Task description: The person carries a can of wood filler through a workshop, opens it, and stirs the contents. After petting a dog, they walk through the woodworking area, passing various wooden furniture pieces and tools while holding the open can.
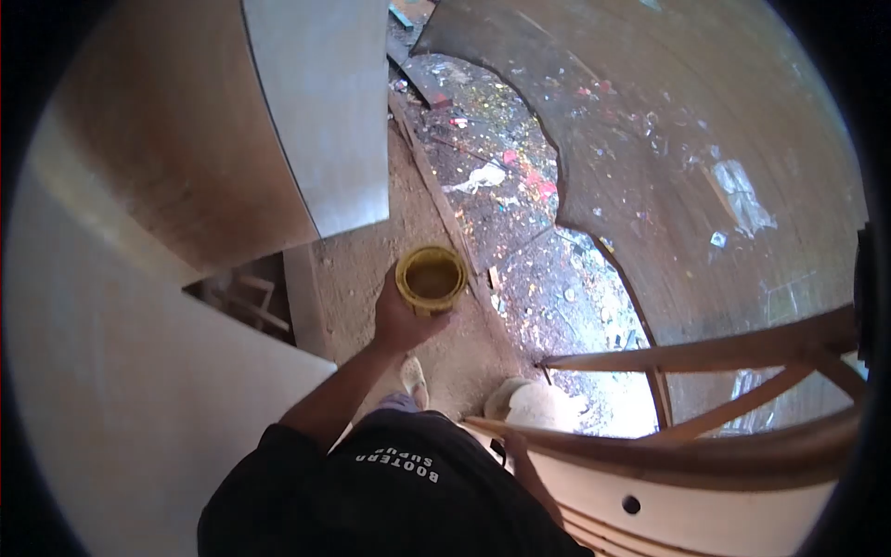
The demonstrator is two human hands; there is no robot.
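My left hand (404, 317) is wrapped round the side of a round yellow container (432, 278), held out in front of me above a dusty strip of floor. The container's mouth faces up, and its inside looks brownish. My right hand (516, 449) is low beside my body, at the end of a curved wooden piece (594, 446). A small dark object shows next to it. Its fingers are too hidden to make out.
Large smooth panels (325, 111) stand at the left. Beyond the dusty strip (357, 278) lies littered ground (492, 176), with a brown curved sheet (668, 139) at the right. A pale rounded object (534, 406) sits near the wooden frame (742, 348). My foot (414, 379) is below the container.
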